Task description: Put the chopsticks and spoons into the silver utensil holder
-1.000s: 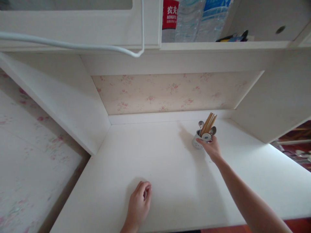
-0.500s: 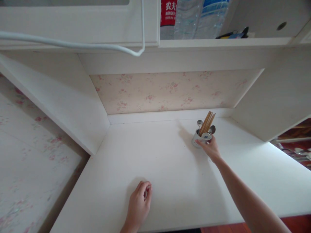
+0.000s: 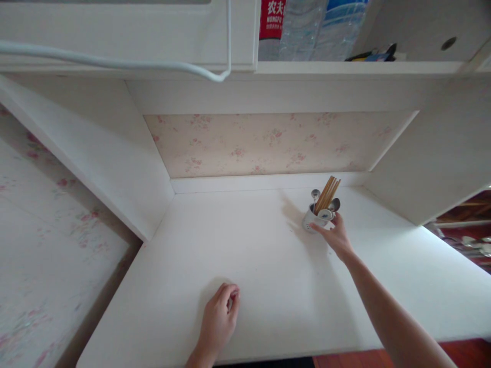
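1. near the back right of the white tabletop (image 3: 245, 235), a white utensil cup (image 3: 310, 218) with small holes in its wall appears to stand upright, part of it hidden by the person's right hand (image 3: 337, 237).
2. that right hand reaches in from the lower right, its thumb in front of the cup's near wall and its fingers at the right side; whether it is gripping the cup or only curved around it, i cannot tell.
3. in the cup, a bundle of brown chopsticks (image 3: 326, 196) leans to the right, between a small metal spoon (image 3: 315, 194) on the left and a larger, darker spoon (image 3: 335, 205) on the right.
4. a round white piece (image 3: 326, 214) with a dark mark (too small to make out) sits at the front of the cup's mouth.
5. the left hand (image 3: 220, 314) rests near the front edge, well apart from the cup, fingers curled in loosely towards the thumb.
6. behind the tabletop is a panel of floral wallpaper (image 3: 253, 145); above it runs a shelf (image 3: 356, 68) with clear bottles (image 3: 322, 30), one wearing a red label (image 3: 273, 20).
7. at the upper left, a pale cable (image 3: 134, 65) crosses in front of a white cupboard front (image 3: 153, 30).
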`<state>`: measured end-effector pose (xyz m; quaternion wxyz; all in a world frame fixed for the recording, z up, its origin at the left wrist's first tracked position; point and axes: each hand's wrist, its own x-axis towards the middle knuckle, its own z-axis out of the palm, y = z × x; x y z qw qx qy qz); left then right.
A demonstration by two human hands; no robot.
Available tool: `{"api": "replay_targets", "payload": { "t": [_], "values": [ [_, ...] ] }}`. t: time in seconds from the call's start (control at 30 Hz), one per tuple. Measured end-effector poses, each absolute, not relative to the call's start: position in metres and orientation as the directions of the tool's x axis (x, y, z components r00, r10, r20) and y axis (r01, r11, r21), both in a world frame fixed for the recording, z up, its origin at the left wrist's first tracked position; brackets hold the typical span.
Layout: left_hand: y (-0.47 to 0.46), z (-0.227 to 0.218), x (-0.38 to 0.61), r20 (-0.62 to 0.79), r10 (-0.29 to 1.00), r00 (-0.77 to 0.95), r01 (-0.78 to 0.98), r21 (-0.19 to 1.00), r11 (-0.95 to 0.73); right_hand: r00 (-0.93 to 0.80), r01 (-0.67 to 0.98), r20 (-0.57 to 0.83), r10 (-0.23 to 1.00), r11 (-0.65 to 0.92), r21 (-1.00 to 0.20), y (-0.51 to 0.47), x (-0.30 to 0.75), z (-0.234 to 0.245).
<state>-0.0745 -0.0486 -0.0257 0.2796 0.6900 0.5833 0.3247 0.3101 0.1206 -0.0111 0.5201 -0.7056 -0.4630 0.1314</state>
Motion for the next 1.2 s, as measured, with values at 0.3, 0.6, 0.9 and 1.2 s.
{"api": "replay_targets", "payload": {
  "t": [0.3, 0.6, 0.9, 1.2],
  "values": [
    [-0.029, -0.017, -0.071, -0.104, 0.993, 0.056, 0.53, 0.846, 0.059, 0.645, 0.516, 0.293, 0.706, -0.118, -0.849, 0.04, 0.274, 0.003],
    [-0.014, -0.015, -0.074, -0.229, 0.957, 0.181, 0.5, 0.859, 0.111, 0.092, 0.139, 0.003, 0.996, -0.009, -0.99, -0.001, 0.117, -0.017],
    [-0.023, -0.016, -0.076, -0.124, 0.975, 0.185, 0.52, 0.854, 0.011, -0.127, 0.402, 0.068, 0.99, 0.115, -0.909, -0.023, 0.06, -0.035],
    [-0.024, -0.015, -0.073, -0.109, 0.977, 0.184, 0.553, 0.833, -0.011, -0.134, 0.402, 0.083, 0.988, 0.131, -0.906, -0.024, 0.065, -0.031]
  ]
}}
